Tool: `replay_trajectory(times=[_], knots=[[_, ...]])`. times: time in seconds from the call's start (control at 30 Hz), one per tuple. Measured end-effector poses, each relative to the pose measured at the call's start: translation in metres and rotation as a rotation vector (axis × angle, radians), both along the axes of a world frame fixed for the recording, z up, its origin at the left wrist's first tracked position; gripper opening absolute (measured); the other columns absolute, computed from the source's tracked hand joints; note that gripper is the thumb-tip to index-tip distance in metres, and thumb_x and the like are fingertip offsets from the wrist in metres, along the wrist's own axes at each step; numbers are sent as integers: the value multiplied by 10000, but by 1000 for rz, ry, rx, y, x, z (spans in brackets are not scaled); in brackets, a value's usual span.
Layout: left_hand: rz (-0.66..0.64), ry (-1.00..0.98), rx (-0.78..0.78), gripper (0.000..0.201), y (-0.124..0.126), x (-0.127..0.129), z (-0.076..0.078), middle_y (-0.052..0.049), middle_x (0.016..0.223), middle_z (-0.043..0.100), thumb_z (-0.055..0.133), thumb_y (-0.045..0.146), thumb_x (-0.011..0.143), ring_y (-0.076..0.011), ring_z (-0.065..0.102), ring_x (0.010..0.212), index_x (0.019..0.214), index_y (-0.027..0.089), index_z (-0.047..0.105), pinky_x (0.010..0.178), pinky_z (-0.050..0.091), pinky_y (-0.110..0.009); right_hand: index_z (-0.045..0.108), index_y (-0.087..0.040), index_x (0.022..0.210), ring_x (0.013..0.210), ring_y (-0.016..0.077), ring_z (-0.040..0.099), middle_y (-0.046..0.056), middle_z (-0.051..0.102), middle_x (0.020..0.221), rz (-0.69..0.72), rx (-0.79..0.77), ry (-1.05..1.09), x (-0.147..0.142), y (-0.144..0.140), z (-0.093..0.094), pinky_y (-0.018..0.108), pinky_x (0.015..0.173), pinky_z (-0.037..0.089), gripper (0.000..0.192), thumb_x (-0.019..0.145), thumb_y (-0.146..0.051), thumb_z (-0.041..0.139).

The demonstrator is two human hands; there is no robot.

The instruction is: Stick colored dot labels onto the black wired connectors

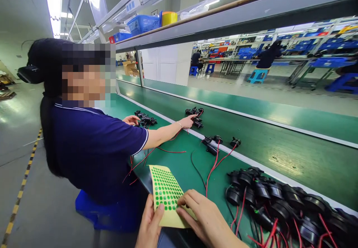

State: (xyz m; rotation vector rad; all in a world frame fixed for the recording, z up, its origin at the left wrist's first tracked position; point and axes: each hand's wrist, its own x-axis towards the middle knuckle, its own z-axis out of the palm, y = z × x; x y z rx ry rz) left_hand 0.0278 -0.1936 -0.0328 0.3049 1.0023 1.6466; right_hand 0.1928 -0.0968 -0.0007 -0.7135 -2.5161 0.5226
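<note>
Green-dotted sheet (168, 194): left hand (150, 222) pinching, right hand (206, 215) half-curled against it.

Left hand (151, 220): pinches the lower left of a sticker sheet (165, 188), thumb on top.
Right hand (204, 214): fingers bent at the sheet's right side; grip unclear.
Black parts (281, 207): heaped at right, with red wires (272, 231).
Co-worker (93, 151): seated left, arm extended to a small cluster (198, 124).
</note>
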Motion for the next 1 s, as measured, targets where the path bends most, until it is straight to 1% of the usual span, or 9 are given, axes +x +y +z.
replay_trajectory(times=[0.1, 0.17, 0.33, 0.43, 0.53, 0.67, 0.87, 0.93, 1.0], knots=[[10, -20, -9, 601, 1, -2, -2, -111, 1215, 833, 958, 482, 739, -333, 752, 1210, 1259, 267, 750, 1153, 508, -490, 636, -247, 975, 774, 213, 745, 32, 737, 883, -12, 19, 31, 0, 1, 0, 300, 678, 580, 105, 1056, -214, 578], [2, -26, -19, 604, 2, -3, 0, -102, 1247, 827, 958, 474, 742, -333, 748, 1221, 1276, 285, 748, 1164, 500, -493, 636, -250, 959, 748, 204, 738, 25, 731, 857, -13, 26, 49, -1, 1, 1, 290, 661, 575, 136, 1068, -233, 558], [-54, 11, 8, 457, 5, -3, 10, -107, 1154, 847, 924, 451, 795, -317, 773, 1153, 1176, 243, 781, 1098, 546, -463, 618, -248, 901, 696, 189, 716, 18, 719, 813, -5, 31, 95, 0, 2, 6, 274, 616, 559, 210, 1083, -255, 514], [-41, 19, -20, 455, 9, 0, 15, -109, 1116, 852, 932, 453, 776, -317, 785, 1108, 1143, 231, 780, 1042, 576, -447, 604, -252, 909, 708, 178, 714, 17, 716, 822, 20, 21, 133, 2, 2, 10, 261, 628, 568, 212, 1091, -252, 495], [-39, 26, -25, 470, 10, 2, 17, -122, 1143, 845, 934, 448, 773, -323, 781, 1115, 1151, 221, 773, 1031, 578, -444, 580, -254, 983, 738, 175, 725, 24, 720, 864, 22, 16, 176, 1, 0, 13, 252, 646, 587, 164, 1101, -241, 467], [-43, 50, -27, 522, 11, 4, 12, -119, 1194, 836, 935, 505, 759, -308, 774, 1133, 1174, 236, 770, 1023, 574, -407, 542, -251, 1063, 682, 192, 725, 23, 722, 841, -9, 68, 210, -5, -5, 9, 273, 603, 580, 92, 1108, -249, 461], [51, 135, -134, 672, 10, 3, -6, -109, 1247, 822, 964, 578, 668, -343, 715, 1256, 1216, 250, 752, 1055, 558, -409, 564, -224, 1160, 696, 220, 704, 54, 740, 836, 37, 209, 191, -7, -6, 4, 311, 628, 570, 246, 1144, -183, 322], [64, 138, -168, 679, 11, 3, -5, -70, 1186, 838, 987, 599, 605, -320, 730, 1206, 1153, 267, 761, 996, 582, -371, 590, -208, 1189, 707, 227, 694, 71, 761, 857, 77, 270, 165, -7, -6, 3, 330, 665, 572, 297, 1137, -146, 304], [49, 149, -181, 636, 14, 3, -1, -37, 1076, 846, 1008, 606, 545, -287, 752, 1095, 1024, 262, 769, 903, 603, -326, 614, -182, 1210, 718, 242, 689, 92, 774, 863, 98, 328, 137, -9, -10, -1, 357, 692, 573, 318, 1129, -135, 310]])
